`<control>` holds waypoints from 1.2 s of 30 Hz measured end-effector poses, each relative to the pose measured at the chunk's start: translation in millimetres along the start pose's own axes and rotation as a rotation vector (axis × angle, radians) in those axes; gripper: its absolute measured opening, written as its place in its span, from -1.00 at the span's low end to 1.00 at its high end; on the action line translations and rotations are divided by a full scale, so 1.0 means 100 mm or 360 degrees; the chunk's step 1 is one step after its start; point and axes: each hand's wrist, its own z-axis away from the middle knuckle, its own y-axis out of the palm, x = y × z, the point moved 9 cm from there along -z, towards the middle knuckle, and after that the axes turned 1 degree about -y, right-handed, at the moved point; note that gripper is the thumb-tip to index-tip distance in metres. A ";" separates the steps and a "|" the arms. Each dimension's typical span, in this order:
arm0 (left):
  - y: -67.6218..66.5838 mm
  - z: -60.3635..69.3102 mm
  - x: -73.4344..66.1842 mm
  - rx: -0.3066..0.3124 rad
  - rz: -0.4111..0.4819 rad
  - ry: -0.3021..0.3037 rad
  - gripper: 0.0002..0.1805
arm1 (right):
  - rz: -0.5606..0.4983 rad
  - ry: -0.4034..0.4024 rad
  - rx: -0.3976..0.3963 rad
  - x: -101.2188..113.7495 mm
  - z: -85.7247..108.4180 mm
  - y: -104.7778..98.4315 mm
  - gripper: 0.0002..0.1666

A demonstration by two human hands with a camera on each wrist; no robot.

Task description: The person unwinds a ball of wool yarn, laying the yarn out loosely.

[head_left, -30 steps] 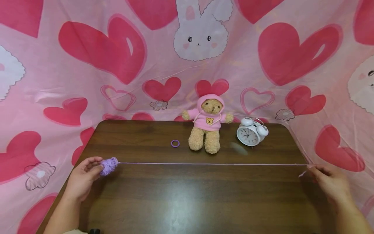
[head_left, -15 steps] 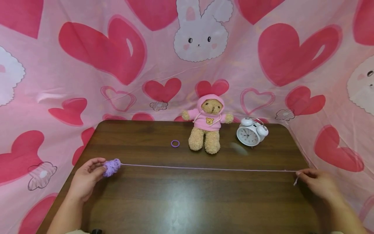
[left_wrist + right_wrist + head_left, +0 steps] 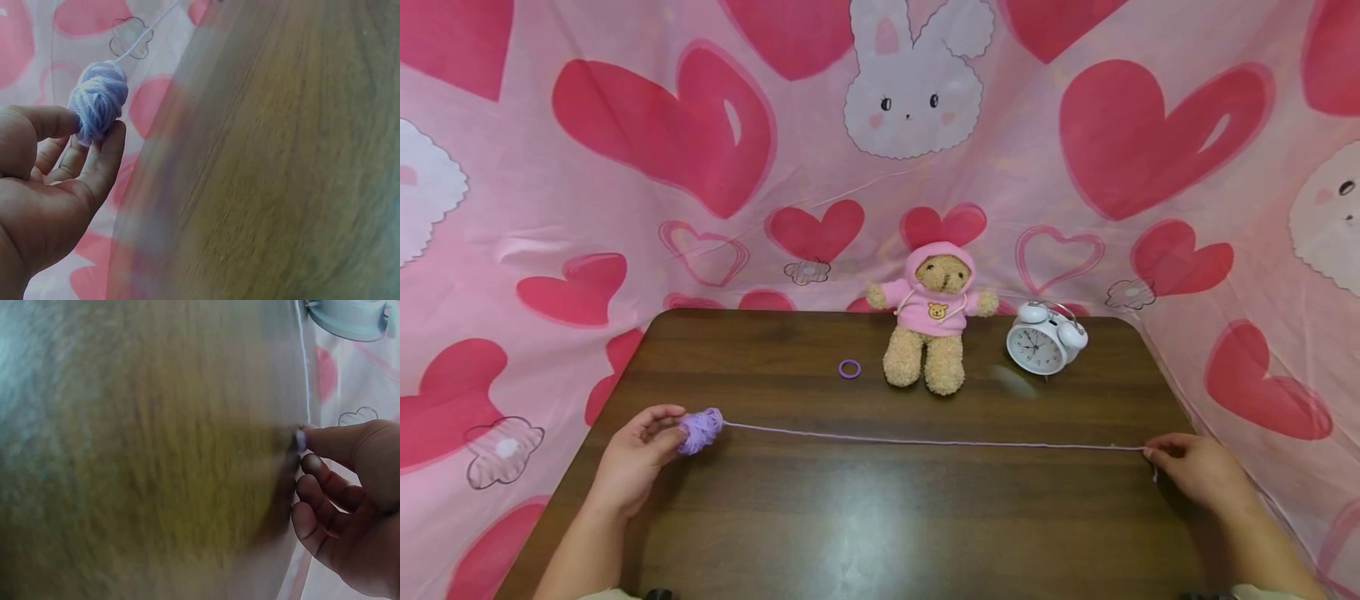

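Note:
A purple yarn ball [image 3: 702, 430] is pinched between the thumb and fingers of the left hand [image 3: 634, 460] at the table's left side. In the left wrist view the left hand [image 3: 56, 181] grips the lower end of the yarn ball [image 3: 99, 100]. From the ball a strand [image 3: 925, 442] runs across above the table, sagging slightly, to the right hand [image 3: 1202, 473], which pinches it near its end; a short tail hangs below the fingers. The right wrist view shows the right hand [image 3: 353, 500] holding the strand [image 3: 305, 375] at thumb and fingertip.
On the brown table [image 3: 865, 517], a teddy bear [image 3: 934, 321] in a pink hoodie sits at the back. A purple ring [image 3: 849, 369] lies left of it, and a white alarm clock [image 3: 1045, 340] stands right of it. Pink heart-patterned cloth [image 3: 820, 175] hangs behind and at both sides.
Both hands have moved inward, the left hand to the right with the yarn ball, the right hand to the left and slightly nearer. The strand has gone from taut to slightly slack.

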 end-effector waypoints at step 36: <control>0.31 -0.06 -0.05 0.0034 -0.0018 -0.0001 -0.70 | -0.0228 -0.0217 -0.0286 1.15 -0.17 -0.03 -0.74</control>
